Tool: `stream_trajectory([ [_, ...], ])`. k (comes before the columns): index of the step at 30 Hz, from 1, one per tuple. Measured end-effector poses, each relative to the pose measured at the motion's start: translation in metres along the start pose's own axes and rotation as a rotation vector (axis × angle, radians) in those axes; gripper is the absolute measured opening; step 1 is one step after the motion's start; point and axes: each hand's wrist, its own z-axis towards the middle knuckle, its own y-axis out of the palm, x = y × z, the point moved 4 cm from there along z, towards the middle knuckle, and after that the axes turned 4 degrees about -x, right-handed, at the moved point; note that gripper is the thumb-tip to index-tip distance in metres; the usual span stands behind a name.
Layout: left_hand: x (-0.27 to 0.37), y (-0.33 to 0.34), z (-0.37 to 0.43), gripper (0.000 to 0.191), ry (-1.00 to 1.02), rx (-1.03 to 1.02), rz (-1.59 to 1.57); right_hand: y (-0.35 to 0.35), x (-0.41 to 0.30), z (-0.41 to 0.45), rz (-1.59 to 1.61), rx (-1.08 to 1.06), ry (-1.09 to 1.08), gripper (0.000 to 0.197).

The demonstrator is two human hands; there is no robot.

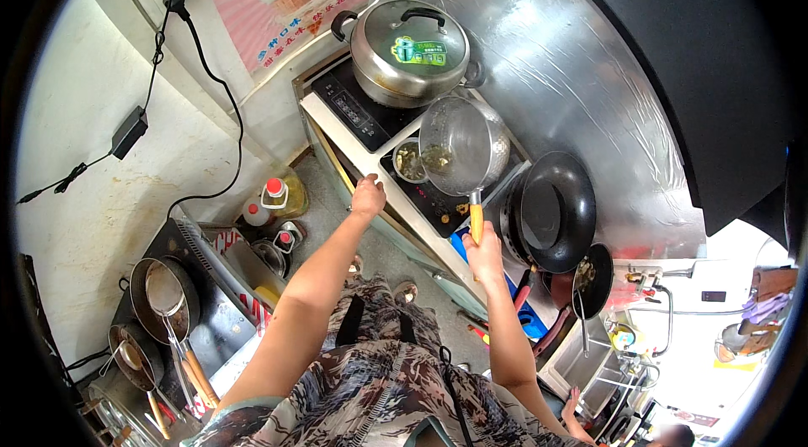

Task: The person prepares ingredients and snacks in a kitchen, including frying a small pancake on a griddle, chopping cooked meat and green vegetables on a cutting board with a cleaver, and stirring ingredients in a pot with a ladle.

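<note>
My right hand (485, 252) is closed around the yellow handle of a hammered metal saucepan (464, 144). The saucepan is tilted above the front induction cooktop (435, 210), its bowl partly overlapping a small metal bowl (409, 160) with food pieces in liquid; some food also shows at the saucepan's side. My left hand (368, 196) is near the counter's front edge with its fingers partly curled, and no held object is visible in it. Behind the saucepan, a large lidded steel pot (410, 62) stands on the other induction cooktop (353, 107).
Black woks (558, 213) and a pan with food (592, 280) are at the right, near a steel sink (577, 358). Another person's hand (571, 406) shows beside the sink. Oil bottles (290, 194) stand on the floor at left, near a lower surface with used pans (165, 298).
</note>
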Motion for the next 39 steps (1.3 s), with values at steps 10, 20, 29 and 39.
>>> stream_trajectory([
  [10,-0.010,-0.004,0.003,0.036,0.014,0.014,0.023,-0.022,-0.006,-0.023,0.811,-0.317,0.206,0.015],
  [20,-0.046,0.008,0.038,0.038,0.075,-0.070,-0.112,-0.162,-0.004,-0.142,1.092,-0.221,0.347,0.019],
  [29,-0.054,0.011,0.043,0.035,0.039,-0.100,-0.243,-0.255,0.100,-0.228,0.976,0.339,0.546,0.016],
  [39,-0.055,0.013,0.048,0.037,0.041,-0.107,-0.216,-0.253,0.261,-0.231,-0.384,0.649,0.649,0.025],
])
